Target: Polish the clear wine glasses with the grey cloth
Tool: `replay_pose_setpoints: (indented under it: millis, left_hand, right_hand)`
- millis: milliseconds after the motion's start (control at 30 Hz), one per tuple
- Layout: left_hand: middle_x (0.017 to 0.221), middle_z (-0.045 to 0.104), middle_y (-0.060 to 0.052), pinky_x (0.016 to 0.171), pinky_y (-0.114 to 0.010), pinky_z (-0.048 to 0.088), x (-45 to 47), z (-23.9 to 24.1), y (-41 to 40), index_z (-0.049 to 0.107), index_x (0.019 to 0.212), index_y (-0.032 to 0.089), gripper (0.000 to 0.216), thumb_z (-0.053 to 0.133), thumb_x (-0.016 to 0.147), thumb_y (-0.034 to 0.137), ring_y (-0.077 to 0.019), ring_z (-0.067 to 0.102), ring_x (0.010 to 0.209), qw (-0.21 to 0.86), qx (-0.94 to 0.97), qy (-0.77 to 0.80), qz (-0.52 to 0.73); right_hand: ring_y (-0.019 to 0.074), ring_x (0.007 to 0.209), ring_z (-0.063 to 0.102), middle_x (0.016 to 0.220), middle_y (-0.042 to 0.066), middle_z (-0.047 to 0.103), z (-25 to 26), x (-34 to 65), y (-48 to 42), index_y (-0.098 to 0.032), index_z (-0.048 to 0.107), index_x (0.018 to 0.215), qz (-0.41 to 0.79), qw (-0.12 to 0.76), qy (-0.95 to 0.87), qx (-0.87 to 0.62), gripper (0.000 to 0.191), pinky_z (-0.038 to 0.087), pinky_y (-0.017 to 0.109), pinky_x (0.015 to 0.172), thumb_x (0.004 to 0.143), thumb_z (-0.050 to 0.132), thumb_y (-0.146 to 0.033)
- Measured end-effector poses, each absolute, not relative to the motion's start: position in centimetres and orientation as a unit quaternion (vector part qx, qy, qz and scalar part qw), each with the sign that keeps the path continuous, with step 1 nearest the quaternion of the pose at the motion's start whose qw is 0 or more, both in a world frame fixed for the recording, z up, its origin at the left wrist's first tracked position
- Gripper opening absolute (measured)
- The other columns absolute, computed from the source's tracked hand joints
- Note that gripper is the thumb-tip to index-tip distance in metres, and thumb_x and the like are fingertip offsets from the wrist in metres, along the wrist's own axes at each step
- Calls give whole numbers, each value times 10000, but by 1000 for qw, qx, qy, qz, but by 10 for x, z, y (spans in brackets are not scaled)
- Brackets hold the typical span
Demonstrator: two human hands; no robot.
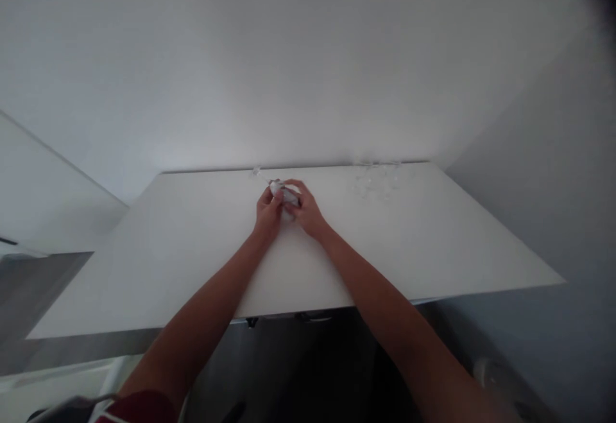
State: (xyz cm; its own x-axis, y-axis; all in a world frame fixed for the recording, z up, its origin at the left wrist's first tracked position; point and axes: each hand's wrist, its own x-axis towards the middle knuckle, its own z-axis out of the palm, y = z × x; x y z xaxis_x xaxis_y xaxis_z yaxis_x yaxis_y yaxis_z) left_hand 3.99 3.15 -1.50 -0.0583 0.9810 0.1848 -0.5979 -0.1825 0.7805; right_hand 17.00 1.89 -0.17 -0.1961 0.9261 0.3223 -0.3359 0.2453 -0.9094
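Observation:
Over the middle of the white table (192, 243), both hands are closed around a small crumpled, whitish translucent item (289, 197), perhaps thin plastic; its exact kind cannot be made out. My left hand (268, 210) pinches its left side with thumb and fingers. From the right, my right hand (304, 205) curls its fingers round the other side. Just beyond my left hand, a small clear piece (256, 171) lies near the table's back edge. Parts of the held item are hidden behind my fingers.
Several clear, transparent pieces (378, 180) lie at the back right of the table. A pale wall (298, 76) rises directly behind it, and another wall (539, 166) runs along the right. The table's front edge passes beneath my forearms, with dark space below.

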Motion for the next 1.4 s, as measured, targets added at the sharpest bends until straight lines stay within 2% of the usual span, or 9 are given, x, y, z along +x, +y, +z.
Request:
replay_pose_setpoints:
  millis: [133, 267, 467, 567, 667, 833, 1000, 1100, 1400]
  left_hand:
    - [1258, 747, -92, 753, -257, 545, 41, -10, 29, 724, 1206, 245, 578, 967, 732, 468, -154, 695, 915, 612, 384, 227, 652]
    - [1344, 716, -117, 894, -311, 566, 44, -8, 24, 717, 1204, 244, 510, 901, 809, 510, -209, 705, 1089, 600, 400, 224, 655]
    - [1469, 651, -122, 1028, -325, 529, 45, -5, 23, 729, 1228, 245, 542, 954, 740, 314, -230, 656, 1261, 609, 427, 208, 635]
    - [1536, 620, -114, 1086, -422, 543, 40, -5, 24, 750, 1205, 259, 465, 863, 758, 205, -283, 608, 1369, 637, 411, 213, 617]
    - [1514, 642, -119, 1030, -573, 590, 34, -4, 24, 779, 1075, 247, 253, 757, 831, 309, -357, 603, 1387, 673, 375, 201, 605]
    - [1244, 745, -130, 883, -536, 657, 33, -1, 18, 725, 902, 207, 379, 750, 896, 585, -320, 738, 1115, 741, 367, 214, 521]
    - [1068, 780, -132, 561, -282, 576, 38, -4, 10, 764, 1098, 211, 415, 886, 821, 494, -200, 750, 730, 776, 452, 236, 370]
    - [927, 771, -116, 520, -251, 535, 37, -3, 8, 771, 1102, 158, 393, 864, 859, 451, -128, 678, 565, 793, 486, 226, 288]
    - [673, 507, 72, 460, -194, 346, 46, 3, 7, 715, 1170, 164, 474, 911, 804, 392, -23, 407, 449, 757, 462, 211, 410]
  right_hand:
    - [146, 714, 663, 948, -26, 757, -2, 177, 22, -328, 530, 1343, 666, 572, -417, -236, 742, 583, 268, 666, 713, 920, -354]
    - [149, 752, 679, 948, -21, 764, 0, 176, 20, -319, 579, 1278, 645, 581, -432, -243, 733, 538, 223, 614, 662, 976, -356]
    - [130, 710, 654, 932, -29, 761, 2, 184, 22, -301, 578, 1234, 668, 570, -413, -244, 807, 552, 234, 642, 549, 1005, -289]
    - [127, 703, 639, 879, -46, 735, 1, 194, 27, -309, 565, 1257, 639, 595, -416, -252, 827, 519, 217, 625, 548, 991, -282]
    - [139, 732, 645, 883, -30, 721, 2, 208, 31, -275, 636, 1173, 617, 593, -448, -256, 707, 501, 220, 628, 551, 972, -281]
    - [160, 773, 646, 868, 0, 730, 2, 236, 34, -210, 777, 955, 572, 584, -519, -252, 523, 501, 250, 685, 471, 968, -263]
    - [147, 670, 599, 782, 0, 715, -1, 252, 38, -216, 787, 884, 536, 612, -510, -279, 424, 468, 260, 625, 559, 952, -433]
    - [142, 641, 584, 768, -1, 707, 0, 250, 39, -217, 756, 834, 525, 610, -517, -292, 409, 462, 259, 592, 600, 946, -494]
    - [234, 1047, 699, 1058, 86, 767, -1, 218, 48, -247, 724, 1068, 448, 741, -405, -294, 545, 570, 353, 892, 884, 649, -754]
